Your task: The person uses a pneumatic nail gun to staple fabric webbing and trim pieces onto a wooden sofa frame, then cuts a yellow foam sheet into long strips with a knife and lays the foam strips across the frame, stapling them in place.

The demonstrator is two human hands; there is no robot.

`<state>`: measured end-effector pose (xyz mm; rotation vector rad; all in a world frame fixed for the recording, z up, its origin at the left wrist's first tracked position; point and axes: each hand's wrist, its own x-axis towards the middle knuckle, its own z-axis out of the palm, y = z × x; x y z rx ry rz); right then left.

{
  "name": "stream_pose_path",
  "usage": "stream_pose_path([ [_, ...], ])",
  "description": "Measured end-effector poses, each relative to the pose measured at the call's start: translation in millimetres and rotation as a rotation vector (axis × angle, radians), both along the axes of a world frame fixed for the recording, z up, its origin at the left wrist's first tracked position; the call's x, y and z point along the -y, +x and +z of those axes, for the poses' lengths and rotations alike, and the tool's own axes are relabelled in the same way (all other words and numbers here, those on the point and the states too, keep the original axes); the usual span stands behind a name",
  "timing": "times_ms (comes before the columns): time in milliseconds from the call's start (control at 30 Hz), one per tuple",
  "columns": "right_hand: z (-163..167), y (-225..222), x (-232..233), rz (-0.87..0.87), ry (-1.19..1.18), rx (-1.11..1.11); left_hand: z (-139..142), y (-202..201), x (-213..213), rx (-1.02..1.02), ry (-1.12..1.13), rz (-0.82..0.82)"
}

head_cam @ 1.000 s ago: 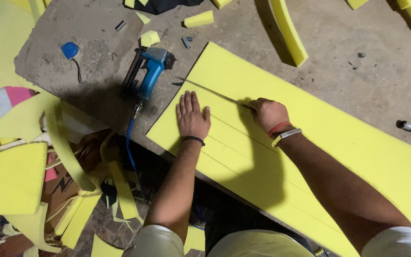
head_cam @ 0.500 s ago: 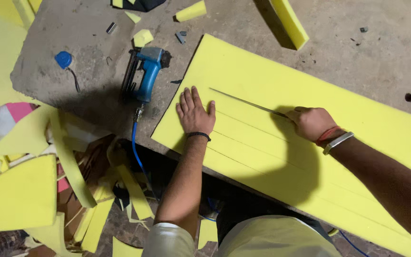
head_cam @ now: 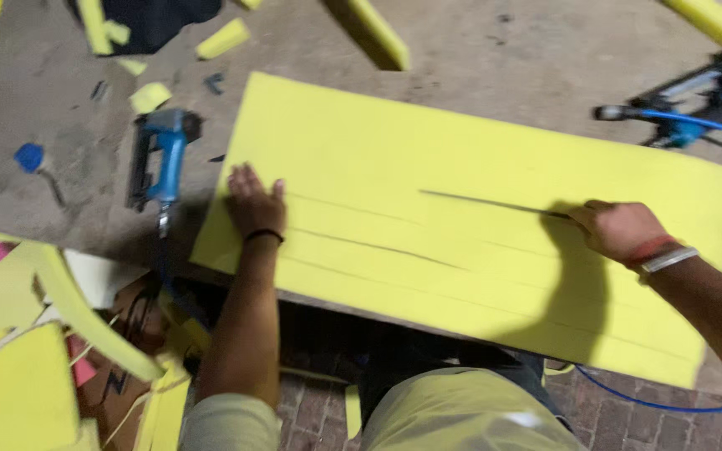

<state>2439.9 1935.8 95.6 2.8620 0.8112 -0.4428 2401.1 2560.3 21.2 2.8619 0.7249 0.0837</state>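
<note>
Left hand [head_cam: 254, 203] lies flat and open, palm down, on the near-left corner of the yellow foam sheet [head_cam: 478, 167], fingers spread toward the far edge and forearm running straight back to me. I read it as the anchor: to cut well, it should press the sheet firmly to the counter [head_cam: 495, 58] and sit clear of the blade's path. Just left of the sheet a blue staple gun [head_cam: 163, 154] rests on the counter, and foam offcuts [head_cam: 221, 38] lie beyond the sheet's far-left corner. Across the sheet's middle run several long parallel slits; the newest one [head_cam: 495, 203] leads rightward. At its end my right hand [head_cam: 620, 230] is closed around a thin blade or knife, barely visible, wrist cocked, a bracelet on it. I judge that a steady, low-angled pull parallel to the other slits would serve best. Beyond the sheet's far-right corner sits a second blue air tool [head_cam: 704, 96].
</note>
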Motion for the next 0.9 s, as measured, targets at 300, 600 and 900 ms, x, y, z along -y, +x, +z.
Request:
stream_pose_path([
  [300,-28,4,3,0.063,0.166,0.08,-25,-12,261,-0.149,-0.128,-0.106],
  [600,-28,-71,312,-0.138,-0.06,0.078,18,-5,310,-0.438,-0.036,0.043],
  [900,-69,-130,524,-0.509,-0.35,0.024,12,-14,311,-0.386,-0.122,0.052],
])
